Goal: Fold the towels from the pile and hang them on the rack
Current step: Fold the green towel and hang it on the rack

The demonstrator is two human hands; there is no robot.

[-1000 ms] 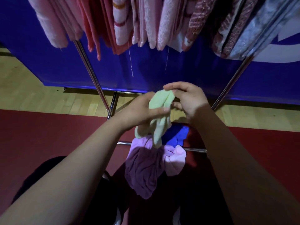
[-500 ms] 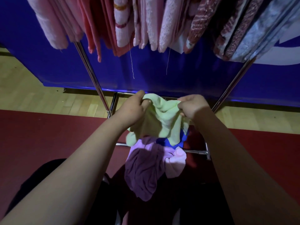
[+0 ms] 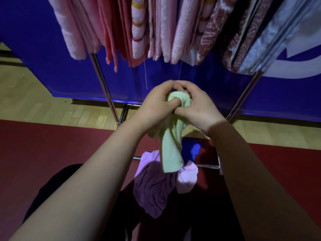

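A pale green towel [image 3: 171,150] hangs doubled over from both my hands in the middle of the view. My left hand [image 3: 156,105] and my right hand [image 3: 199,108] are pressed together and grip its top fold, fingers curled round the cloth. Below it lies the pile: a purple towel [image 3: 152,186], a light pink towel [image 3: 186,178] and a blue towel [image 3: 192,148]. Above, the rack's metal legs [image 3: 104,91] slope down from a row of hung towels [image 3: 173,28], mostly pink and red, with grey ones at the right.
A blue banner [image 3: 43,54] stands behind the rack on a wooden floor [image 3: 34,101]. A red mat [image 3: 52,145] covers the near floor. The rack's low crossbar [image 3: 208,166] runs behind the pile. My dark-clad legs fill the bottom of the view.
My hands, which held the green towel spread between them, have come together at its top. The towel now hangs folded in a narrow strip. The view has tilted slightly up.
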